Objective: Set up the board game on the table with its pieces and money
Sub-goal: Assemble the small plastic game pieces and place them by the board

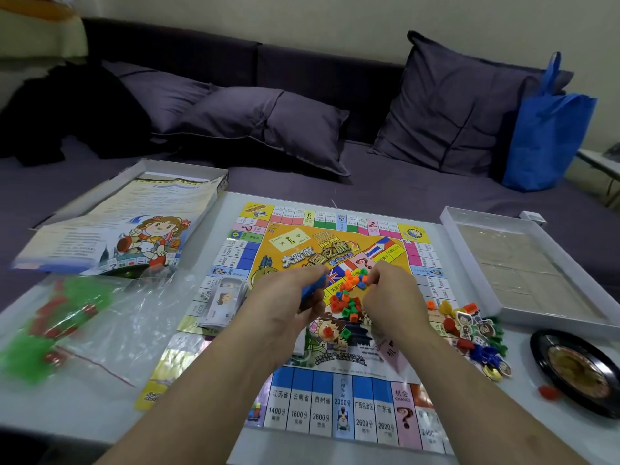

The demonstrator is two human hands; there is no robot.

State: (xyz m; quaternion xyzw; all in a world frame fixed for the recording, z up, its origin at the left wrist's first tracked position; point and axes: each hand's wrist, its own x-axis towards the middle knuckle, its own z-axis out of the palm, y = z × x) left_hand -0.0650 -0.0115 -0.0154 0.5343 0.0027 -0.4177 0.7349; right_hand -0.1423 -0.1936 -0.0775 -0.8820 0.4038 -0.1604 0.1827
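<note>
Loose small cubes (347, 298) crowd the board (335, 401) centre; a stack of play money (223, 302) blocks its left edge, scattered tokens (469, 330) its right. The near rows lie bare.

A dark purple sofa (335, 72) with cushions (463, 105) stands against a pale wall (335, 18).
</note>
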